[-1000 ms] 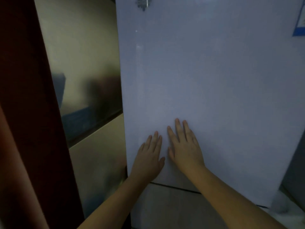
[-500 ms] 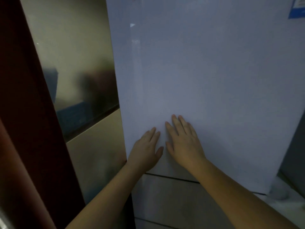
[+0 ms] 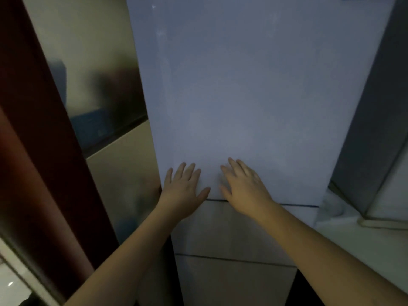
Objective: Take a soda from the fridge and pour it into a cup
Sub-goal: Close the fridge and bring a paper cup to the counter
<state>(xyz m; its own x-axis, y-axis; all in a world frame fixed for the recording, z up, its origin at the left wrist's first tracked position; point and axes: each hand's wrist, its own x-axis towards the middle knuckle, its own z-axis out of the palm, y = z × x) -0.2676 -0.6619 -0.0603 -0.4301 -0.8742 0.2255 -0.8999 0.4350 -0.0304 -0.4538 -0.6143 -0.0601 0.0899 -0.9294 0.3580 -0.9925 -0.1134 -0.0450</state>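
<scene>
So I'm standing right at the fridge [image 3: 242, 96] and the big upper door is filling most of what I'm seeing. My left hand [image 3: 183, 191] is lying flat on the door near its lower left corner, fingers straight and a bit spread, gripping nothing. My right hand [image 3: 245, 188] is lying flat just beside it, a little further toward the door's middle, fingers straight too, palm sitting over the seam at the door's bottom edge. Below that seam the lower drawer fronts [image 3: 231, 230] are showing. A dark red panel [image 3: 39, 151] is standing well off the fridge's left side. The soda and the cup aren't showing anywhere
</scene>
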